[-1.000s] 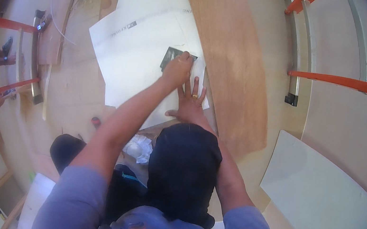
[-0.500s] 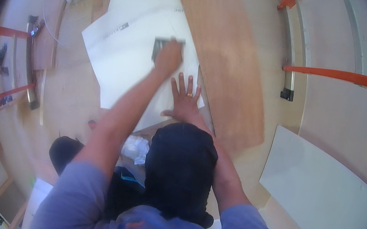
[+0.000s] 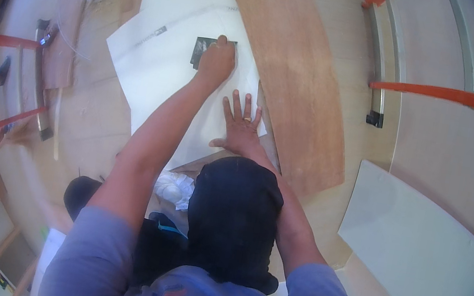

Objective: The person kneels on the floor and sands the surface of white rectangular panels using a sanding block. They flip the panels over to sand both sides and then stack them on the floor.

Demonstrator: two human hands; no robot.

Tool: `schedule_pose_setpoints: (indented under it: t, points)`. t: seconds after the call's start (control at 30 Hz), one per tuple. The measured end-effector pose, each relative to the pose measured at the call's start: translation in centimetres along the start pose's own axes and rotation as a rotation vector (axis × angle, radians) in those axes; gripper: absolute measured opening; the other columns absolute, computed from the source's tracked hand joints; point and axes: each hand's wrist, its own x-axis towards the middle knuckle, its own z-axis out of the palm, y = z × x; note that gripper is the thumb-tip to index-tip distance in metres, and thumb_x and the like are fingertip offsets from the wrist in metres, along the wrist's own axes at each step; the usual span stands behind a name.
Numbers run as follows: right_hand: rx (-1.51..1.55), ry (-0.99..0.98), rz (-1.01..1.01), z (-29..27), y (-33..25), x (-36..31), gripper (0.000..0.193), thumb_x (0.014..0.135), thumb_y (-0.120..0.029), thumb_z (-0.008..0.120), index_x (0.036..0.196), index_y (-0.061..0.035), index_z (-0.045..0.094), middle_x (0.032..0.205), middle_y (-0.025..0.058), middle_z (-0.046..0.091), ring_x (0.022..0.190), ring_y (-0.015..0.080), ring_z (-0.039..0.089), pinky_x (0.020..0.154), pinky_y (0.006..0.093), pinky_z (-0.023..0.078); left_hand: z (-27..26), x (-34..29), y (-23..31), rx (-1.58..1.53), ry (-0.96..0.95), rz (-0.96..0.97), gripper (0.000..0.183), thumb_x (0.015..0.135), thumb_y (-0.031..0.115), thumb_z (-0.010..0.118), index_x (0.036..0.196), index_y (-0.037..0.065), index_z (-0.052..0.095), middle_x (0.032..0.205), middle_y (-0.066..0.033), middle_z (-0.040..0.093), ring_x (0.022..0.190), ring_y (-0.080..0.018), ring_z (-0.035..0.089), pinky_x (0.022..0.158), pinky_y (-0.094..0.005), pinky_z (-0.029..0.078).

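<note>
The left hand (image 3: 218, 63) is gripping a dark flat tool (image 3: 202, 48), fingers closing over its right-hand part and one fingertip reaching its far edge, while the broader exposed portion is lying to the left of the grip. The tool is resting on the upper right part of a large white sheet (image 3: 162, 74), and its far edge is running roughly crosswise, at an angle to the left forearm, which is coming up from the lower left (the hand is covering so much of the tool that its true long axis cannot be told). The right hand (image 3: 241, 135) is pressing palm down near the sheet's right edge, fingers spreading away from the person, thumb pointing left, and holding nothing. It is sitting nearer the body than the left hand and a little to its right, apart from the tool, so the left hand is the only one touching it. Just beyond the sheet's right edge, a long brown wooden panel (image 3: 298, 77) is slanting down toward the right, and a crumpled white bundle (image 3: 176, 190) is lying below the sheet's near edge, to the left of the right forearm.
</note>
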Motion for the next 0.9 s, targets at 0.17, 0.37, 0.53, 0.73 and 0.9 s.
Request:
schedule_pose_setpoints:
  t: [0.17, 0.37, 0.53, 0.73, 0.9]
  points:
    - [0.005, 0.056, -0.001, 0.5, 0.5, -0.2, 0.14, 0.068, -0.07, 0.084, 0.17, -0.01, 0.01, 0.176, 0.0193, -0.012, 0.158, 0.0479, -0.021, 0.117, 0.0754, -0.01, 0.8, -5.4, 1.4, 0.076, -0.108, 0.085, 0.018, 0.089, 0.003, 0.059, 0.105, -0.003, 0.063, 0.113, -0.0222, 0.061, 0.093, -0.0385, 0.071, 0.079, -0.0494, 0.062]
    - [0.048, 0.035, -0.021, -0.2, 0.2, 0.1, 0.142, 0.068, -0.071, 0.083, 0.17, -0.0105, 0.007, 0.176, 0.0188, -0.014, 0.158, 0.0477, -0.021, 0.117, 0.0752, -0.01, 0.3, -1.5, 0.5, 0.119, -0.048, 0.046, 0.011, 0.09, 0.006, 0.062, 0.096, -0.001, 0.069, 0.11, -0.0188, 0.061, 0.095, -0.0347, 0.069, 0.078, -0.0456, 0.062]
    - [0.011, 0.008, 0.02, 0.1, 0.0, -0.3, 0.14, 0.068, -0.071, 0.083, 0.17, -0.0108, 0.008, 0.176, 0.0188, -0.011, 0.158, 0.0477, -0.02, 0.117, 0.0754, -0.01, 0.7, -3.7, 1.1, 0.067, -0.093, 0.126, 0.014, 0.091, 0.009, 0.063, 0.095, -0.003, 0.069, 0.11, -0.0207, 0.061, 0.1, -0.0366, 0.07, 0.077, -0.0464, 0.062]
    - [0.007, 0.018, 0.014, 0.3, 0.2, -0.2, 0.139, 0.067, -0.071, 0.084, 0.17, -0.0101, 0.011, 0.176, 0.0192, -0.008, 0.159, 0.0484, -0.018, 0.118, 0.0753, -0.008, 1.0, -5.2, 2.2, 0.067, -0.079, 0.117, 0.014, 0.092, 0.009, 0.062, 0.092, -0.004, 0.068, 0.113, -0.0229, 0.06, 0.097, -0.0379, 0.07, 0.074, -0.0471, 0.062]
    - [0.022, 0.059, -0.009, 0.7, 0.3, -0.5, 0.139, 0.068, -0.071, 0.084, 0.169, -0.01, 0.012, 0.176, 0.0192, -0.006, 0.159, 0.0484, -0.017, 0.118, 0.0749, -0.007, -0.2, -0.9, 0.2, 0.043, -0.087, 0.064, 0.017, 0.09, 0.004, 0.058, 0.103, -0.005, 0.064, 0.113, -0.0206, 0.061, 0.098, -0.0388, 0.069, 0.079, -0.0485, 0.061]
